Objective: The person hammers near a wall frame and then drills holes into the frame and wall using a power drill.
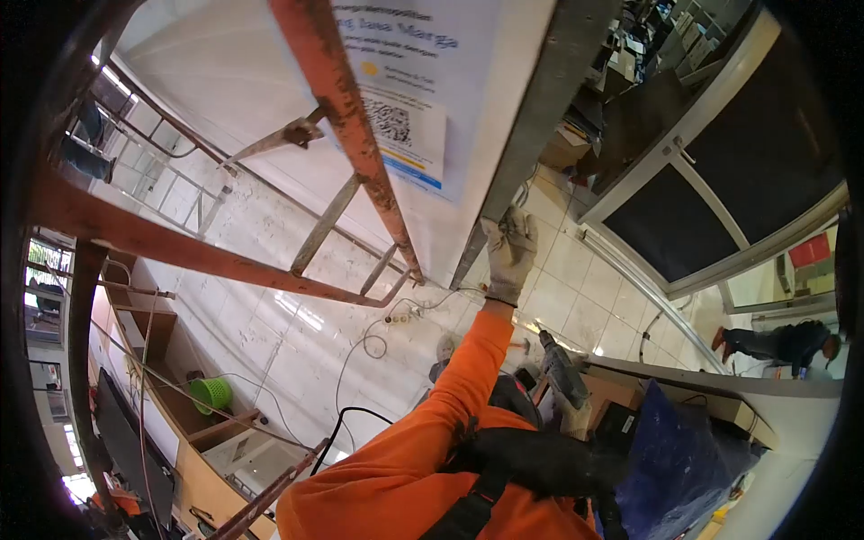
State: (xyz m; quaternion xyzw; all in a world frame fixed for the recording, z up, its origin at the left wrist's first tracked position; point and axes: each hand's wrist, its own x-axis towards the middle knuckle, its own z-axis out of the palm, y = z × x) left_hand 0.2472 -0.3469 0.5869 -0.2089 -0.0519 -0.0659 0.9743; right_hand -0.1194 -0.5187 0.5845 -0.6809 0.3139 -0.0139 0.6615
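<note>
My left hand (511,252), in a pale work glove with an orange sleeve behind it, is raised at the centre. Its fingers are closed at the edge of a grey metal frame (531,117). Lower down, my right hand (577,419), also gloved and partly hidden, is wrapped round the body of a dark grey power tool (563,371). The tool points up and left over the tiled floor. A printed poster (405,135) with a QR code is on the white panel beside the frame.
Rusty orange scaffold bars (207,247) cross the left. Cables (367,337) and a socket strip (396,319) lie on tiles. A glazed door (711,193) stands right, with a bending person (778,346) beyond. Blue plastic sheeting (675,459) and a green basket (211,395) are lower.
</note>
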